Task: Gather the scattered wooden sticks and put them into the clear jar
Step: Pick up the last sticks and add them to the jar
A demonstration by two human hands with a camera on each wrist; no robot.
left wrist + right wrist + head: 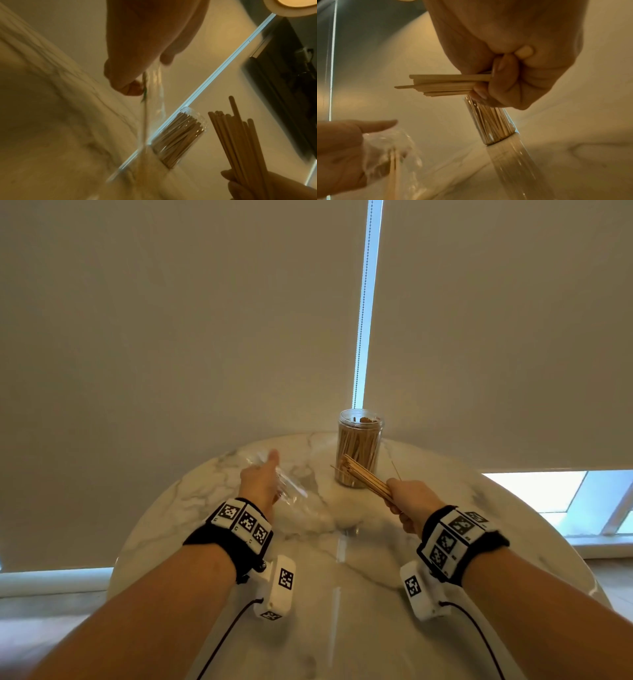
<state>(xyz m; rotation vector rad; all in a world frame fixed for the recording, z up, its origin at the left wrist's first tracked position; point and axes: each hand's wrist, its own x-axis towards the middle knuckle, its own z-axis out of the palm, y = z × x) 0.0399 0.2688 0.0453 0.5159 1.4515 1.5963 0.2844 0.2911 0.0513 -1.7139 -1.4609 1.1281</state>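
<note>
Seen from above: round marble desk (212, 491) before drawn beige blinds (171, 337), bead cord (363, 302) hanging in the bright gap between them. Near the far edge, upright and lidless, a clear jar (360, 450), already packed with wooden sticks standing on end. Just in front of it, right hand (412, 501) clenched around a bundle of sticks (368, 477), fingers (501, 81) curled tight in the right wrist view, the free ends fanning up and leftward toward the jar, short of its mouth and overlapping its lower wall from the head camera. A thin stray stick (396, 469) lying on the desk right of the jar. Toward the left side, left hand (260, 484) gripping a crumpled clear plastic bag (291, 487), forefinger stretched out toward the far edge, remaining fingers closed on the plastic; a couple of sticks visible inside the bag from the right wrist camera, blurred. Bag held above the desk, well apart from the jar. Black bands with checkered white marker blocks (245, 523) on both wrists, small white camera units (279, 587) slung beneath, black cables trailing toward the near edge. Daylight through a window (555, 494) beyond the desk's right edge.
</note>
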